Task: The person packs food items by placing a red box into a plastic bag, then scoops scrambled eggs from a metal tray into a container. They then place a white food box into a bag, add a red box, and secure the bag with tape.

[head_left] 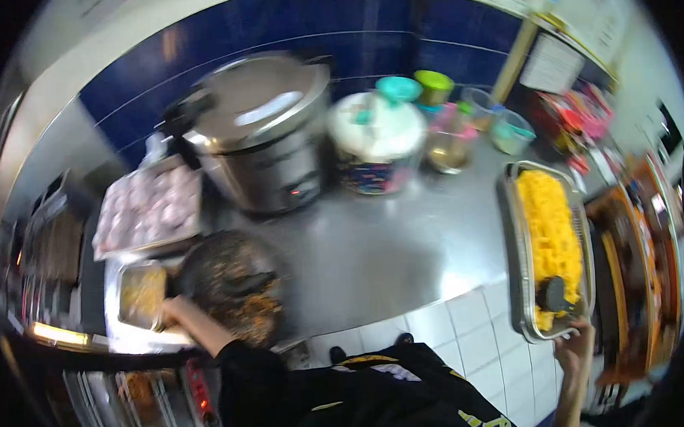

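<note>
My left hand [177, 311] is at the right rim of a small metal pan [124, 299] with pale yellow food in it, fingers closed on the edge; blur softens the detail. Beside that arm sits a dark round wok [207, 269] with brown bits of food and a dark utensil. Far to the right, my right hand [575, 344] grips the near end of a long metal tray [522, 282]. Bright yellow food [548, 220] fills this tray, and a black ladle-like utensil [550, 292] lies in its near part.
Along the blue tiled wall stand a large steel cooker [267, 148], a white lidded bucket [377, 143] and several cups and jars. A tray of pale pink, rounded pieces [149, 205] is at the left. Shelves [634, 254] rise at the right, beyond the steel counter [374, 250].
</note>
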Tool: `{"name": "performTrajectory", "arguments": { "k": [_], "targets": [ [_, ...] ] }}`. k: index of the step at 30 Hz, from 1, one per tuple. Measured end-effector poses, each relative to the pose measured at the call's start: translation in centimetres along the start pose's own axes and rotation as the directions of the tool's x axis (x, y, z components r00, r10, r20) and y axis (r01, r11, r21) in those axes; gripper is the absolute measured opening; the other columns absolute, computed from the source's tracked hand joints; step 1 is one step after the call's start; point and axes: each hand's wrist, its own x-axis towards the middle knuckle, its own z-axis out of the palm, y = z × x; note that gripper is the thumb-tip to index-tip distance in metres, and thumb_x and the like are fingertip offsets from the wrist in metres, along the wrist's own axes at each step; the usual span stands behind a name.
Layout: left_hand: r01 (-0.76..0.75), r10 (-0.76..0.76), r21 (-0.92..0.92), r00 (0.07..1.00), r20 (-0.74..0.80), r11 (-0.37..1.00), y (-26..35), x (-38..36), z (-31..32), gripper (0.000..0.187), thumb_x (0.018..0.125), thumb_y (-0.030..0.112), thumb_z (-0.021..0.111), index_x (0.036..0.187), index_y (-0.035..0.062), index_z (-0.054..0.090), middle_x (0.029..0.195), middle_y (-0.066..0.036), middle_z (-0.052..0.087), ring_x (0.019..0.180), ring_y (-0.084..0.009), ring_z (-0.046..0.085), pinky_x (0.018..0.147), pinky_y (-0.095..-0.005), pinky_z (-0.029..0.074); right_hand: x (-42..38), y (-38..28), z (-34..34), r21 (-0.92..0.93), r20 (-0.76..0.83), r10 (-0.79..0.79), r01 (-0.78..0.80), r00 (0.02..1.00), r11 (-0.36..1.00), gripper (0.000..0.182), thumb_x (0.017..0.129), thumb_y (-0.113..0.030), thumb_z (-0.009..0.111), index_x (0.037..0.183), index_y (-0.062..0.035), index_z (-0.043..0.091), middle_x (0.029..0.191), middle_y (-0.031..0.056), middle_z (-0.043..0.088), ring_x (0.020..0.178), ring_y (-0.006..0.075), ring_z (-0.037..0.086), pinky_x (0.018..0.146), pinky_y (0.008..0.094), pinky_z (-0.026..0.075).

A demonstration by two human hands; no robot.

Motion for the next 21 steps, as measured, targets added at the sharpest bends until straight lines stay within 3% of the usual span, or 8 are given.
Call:
{"name": "performTrajectory", "arguments": {
  "k": [3,6,10,11,12,14,16,21],
  "targets": [
    [-0.559,-0.392,-0.609,0.468,-0.792,0.563,1.8,0.4,-1.6,0.016,0.084,0.011,0.054,0.094,0.0028,0.062,0.104,-0.014,0.059,0.098,-0.0234,0.055,0.074,-0.0372,0.05,0.3,-1.1,-3.8,0.183,-0.181,0.158,-0.124,0.971,0.975,0.03,0.063,-0.005,0.052,0.093,-0.0038,0.054,0.095,0.0099,0.058,0.09,0.0277,0.056,0.083,0.0408,0.049],
    [-0.985,-0.965,0.013,0.168,-0.2,-0.174,4.3,0.3,-3.9,0.02,0.086,0.01,0.051,0.1,-0.0002,0.06,0.109,-0.016,0.057,0.103,-0.0259,0.054,0.082,-0.0384,0.049,4.0,-1.1,-8.3,0.29,-0.147,0.211,-0.162,0.966,0.943,0.035,0.06,-0.002,0.045,0.095,0.0016,0.052,0.101,0.0169,0.056,0.099,0.0323,0.053,0.084,0.0497,0.048],
    [-0.711,-0.779,0.374,0.398,-0.484,-0.595,18.1,-20.5,-14.8,0.044,0.088,0.011,0.046,0.123,-0.0101,0.031,0.124,-0.022,0.042,0.118,-0.0377,0.04,0.098,-0.0431,0.039,8.5,-0.4,-13.6,0.318,-0.196,0.19,-0.121,0.962,0.94,0.039,0.058,-0.002,0.045,0.096,0.0066,0.05,0.103,0.0214,0.053,0.097,0.0363,0.054,0.087,0.0551,0.044],
    [-0.859,-0.759,0.267,0.192,-0.622,-0.436,22.2,-23.0,-17.1,0.039,0.088,0.013,0.045,0.119,-0.0082,0.038,0.119,-0.02,0.045,0.114,-0.0353,0.044,0.096,-0.0422,0.041,9.4,0.7,-14.0,0.292,-0.248,0.192,-0.116,0.949,0.949,0.039,0.058,-0.002,0.045,0.095,0.0068,0.05,0.103,0.021,0.053,0.096,0.0369,0.054,0.087,0.0562,0.044],
    [-0.493,-0.598,0.382,0.42,-0.683,-0.782,26.8,-23.9,-18.5,0.036,0.088,0.016,0.044,0.116,-0.007,0.043,0.116,-0.019,0.047,0.107,-0.0318,0.048,0.093,-0.0391,0.043,10.3,0.7,-14.6,0.292,-0.279,0.174,-0.089,0.944,0.952,0.038,0.058,-0.003,0.045,0.094,0.0074,0.049,0.102,0.0211,0.053,0.096,0.0374,0.054,0.084,0.056,0.046],
    [-0.932,-0.387,0.028,0.122,-0.914,-0.361,35.7,-29.1,-20.2,0.041,0.083,0.012,0.052,0.118,-0.0067,0.043,0.118,-0.017,0.047,0.105,-0.0272,0.049,0.09,-0.037,0.044,12.0,1.5,-16.9,0.285,-0.287,0.163,-0.079,0.944,0.955,0.037,0.057,-0.002,0.045,0.093,0.0079,0.049,0.1,0.0218,0.052,0.093,0.0384,0.054,0.081,0.0546,0.049],
    [0.026,0.243,-0.243,0.23,-0.943,-0.97,43.9,-33.9,-21.0,0.049,0.08,0.009,0.054,0.124,-0.0045,0.038,0.126,-0.017,0.042,0.11,-0.0288,0.047,0.096,-0.042,0.039,13.7,1.5,-19.0,0.322,-0.299,0.204,-0.103,0.932,0.941,0.037,0.057,-0.002,0.045,0.093,0.0079,0.049,0.1,0.0221,0.052,0.091,0.0388,0.055,0.08,0.054,0.05],
    [0.057,0.724,-0.723,-0.01,-0.69,-0.688,63.5,-54.3,-27.7,0.06,0.083,0.023,0.055,0.132,0.0009,0.029,0.137,-0.016,0.03,0.124,-0.0336,0.031,0.1,-0.0474,0.032,22.5,-5.8,-25.0,0.353,-0.3,0.232,-0.118,0.925,0.928,0.038,0.058,-0.002,0.046,0.094,0.0086,0.048,0.101,0.0227,0.051,0.086,0.0386,0.057,0.076,0.0529,0.052]
  ]
}}
